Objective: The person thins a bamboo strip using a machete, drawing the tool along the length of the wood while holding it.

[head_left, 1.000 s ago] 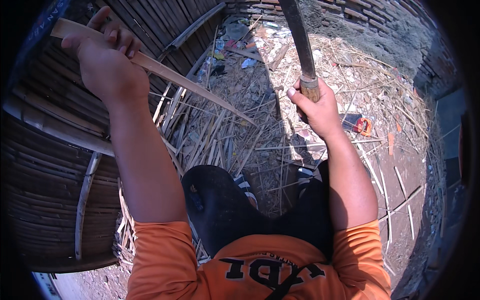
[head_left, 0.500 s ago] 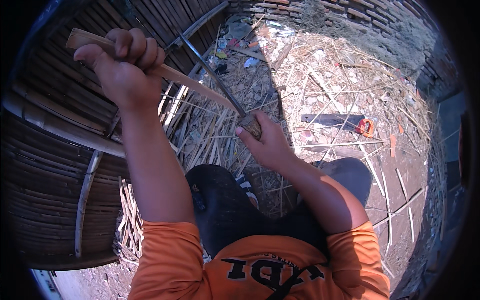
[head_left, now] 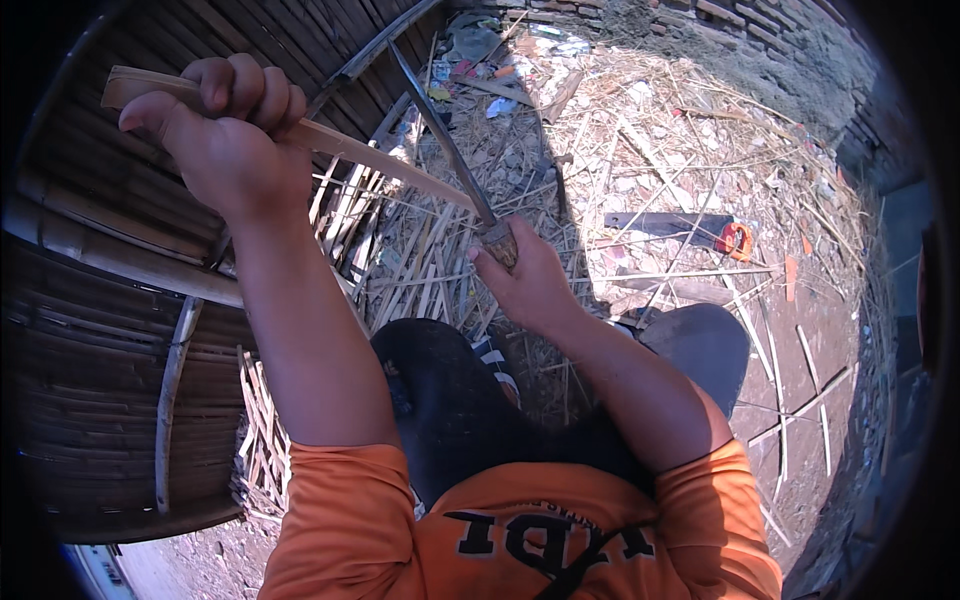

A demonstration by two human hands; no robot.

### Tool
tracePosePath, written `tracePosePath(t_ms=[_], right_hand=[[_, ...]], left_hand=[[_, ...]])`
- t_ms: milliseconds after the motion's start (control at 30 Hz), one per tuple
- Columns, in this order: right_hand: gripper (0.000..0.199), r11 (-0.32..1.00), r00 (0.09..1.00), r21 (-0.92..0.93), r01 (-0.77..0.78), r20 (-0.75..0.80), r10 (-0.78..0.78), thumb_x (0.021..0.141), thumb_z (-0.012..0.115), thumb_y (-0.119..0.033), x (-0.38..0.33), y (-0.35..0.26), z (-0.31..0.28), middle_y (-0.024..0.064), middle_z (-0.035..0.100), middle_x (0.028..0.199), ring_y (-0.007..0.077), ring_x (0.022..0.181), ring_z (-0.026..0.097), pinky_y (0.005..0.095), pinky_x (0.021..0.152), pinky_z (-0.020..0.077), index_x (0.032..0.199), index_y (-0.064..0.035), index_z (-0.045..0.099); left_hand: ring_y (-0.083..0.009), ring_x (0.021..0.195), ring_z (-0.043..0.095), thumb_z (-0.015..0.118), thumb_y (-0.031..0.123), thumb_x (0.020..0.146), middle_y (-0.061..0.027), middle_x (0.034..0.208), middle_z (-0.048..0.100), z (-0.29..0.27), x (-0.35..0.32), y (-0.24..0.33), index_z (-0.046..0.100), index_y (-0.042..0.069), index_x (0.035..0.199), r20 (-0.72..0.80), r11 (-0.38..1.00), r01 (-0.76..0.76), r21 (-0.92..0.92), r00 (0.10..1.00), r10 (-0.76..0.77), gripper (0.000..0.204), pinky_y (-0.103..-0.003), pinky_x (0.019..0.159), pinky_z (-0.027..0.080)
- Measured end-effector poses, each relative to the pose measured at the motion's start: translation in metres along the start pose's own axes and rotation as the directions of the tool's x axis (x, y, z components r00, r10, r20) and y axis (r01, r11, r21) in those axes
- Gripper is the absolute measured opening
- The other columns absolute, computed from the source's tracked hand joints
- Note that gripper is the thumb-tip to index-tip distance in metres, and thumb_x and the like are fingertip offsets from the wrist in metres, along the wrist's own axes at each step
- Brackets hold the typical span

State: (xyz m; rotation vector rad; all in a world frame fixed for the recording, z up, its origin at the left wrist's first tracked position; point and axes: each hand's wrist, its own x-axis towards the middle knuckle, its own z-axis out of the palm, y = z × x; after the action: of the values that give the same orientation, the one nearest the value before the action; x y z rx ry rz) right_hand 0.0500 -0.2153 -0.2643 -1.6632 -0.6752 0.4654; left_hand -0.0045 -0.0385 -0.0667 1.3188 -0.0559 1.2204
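My left hand (head_left: pixel 225 160) is raised at the upper left, its fingers wrapped round a long, pale bamboo strip (head_left: pixel 375 160). The strip's short end sticks out past the thumb, and its long part slants down to the right. My right hand (head_left: pixel 535 288), lower and near the middle, grips the wooden handle (head_left: pixel 497 243) of a long machete. Its narrow metal blade (head_left: pixel 435 122) points up and to the left. Near the handle, the strip's far end meets or passes behind the blade; whether they touch I cannot tell.
A handsaw (head_left: pixel 665 226) with an orange grip lies on the littered ground to the right. Loose bamboo strips (head_left: pixel 425 255) cover the floor before my knees. A slatted bamboo wall (head_left: pixel 95 370) stands at left, a brick wall (head_left: pixel 740 30) behind; more sticks (head_left: pixel 262 440) are piled left.
My left hand has shifted slightly left with the strip. The machete has turned and its tip has swung a little right and upward, showing more of the blade's flat side.
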Motion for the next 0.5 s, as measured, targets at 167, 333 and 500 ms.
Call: tracePosePath(t_ms=[167, 333, 500], right_hand=[[0.044, 0.94, 0.979, -0.278, -0.2, -0.085, 0.183, 0.089, 0.067, -0.027, 0.004, 0.124, 0.014, 0.0284, 0.07, 0.091, 0.0416, 0.089, 0.071, 0.0484, 0.081, 0.0541, 0.118, 0.0045, 0.057], [0.047, 0.967, 0.981, -0.168, -0.189, 0.011, 0.194, 0.086, 0.067, -0.023, 0.011, 0.083, 0.001, 0.0287, 0.07, 0.092, 0.0435, 0.089, 0.07, 0.0488, 0.081, 0.0543, 0.121, 0.0051, 0.055], [0.046, 0.985, 0.996, -0.173, -0.012, 0.089, 0.028, 0.084, 0.067, -0.02, 0.002, 0.077, 0.024, 0.0288, 0.07, 0.091, 0.0435, 0.09, 0.07, 0.0498, 0.081, 0.0539, 0.12, 0.0053, 0.054]], left_hand=[[-0.0132, 0.052, 0.017, 0.01, 0.076, 0.097, 0.0016, 0.058, 0.026, 0.013, 0.005, -0.006, 0.034, 0.013, 0.073, -0.113, 0.998, -0.017, 0.053, 0.993, 0.023, 0.072, -0.028, 0.05, 0.018], [-0.0129, 0.051, 0.016, 0.01, 0.074, 0.099, 0.001, 0.058, 0.027, -0.007, 0.002, -0.002, 0.034, 0.013, 0.073, -0.114, 0.994, -0.052, 0.092, 0.992, 0.062, 0.071, -0.028, 0.048, 0.017], [-0.013, 0.051, 0.017, 0.009, 0.074, 0.099, 0.0007, 0.059, 0.028, -0.01, 0.004, -0.007, 0.034, 0.013, 0.075, -0.125, 0.985, -0.071, 0.157, 0.988, 0.091, 0.07, -0.028, 0.049, 0.017]])
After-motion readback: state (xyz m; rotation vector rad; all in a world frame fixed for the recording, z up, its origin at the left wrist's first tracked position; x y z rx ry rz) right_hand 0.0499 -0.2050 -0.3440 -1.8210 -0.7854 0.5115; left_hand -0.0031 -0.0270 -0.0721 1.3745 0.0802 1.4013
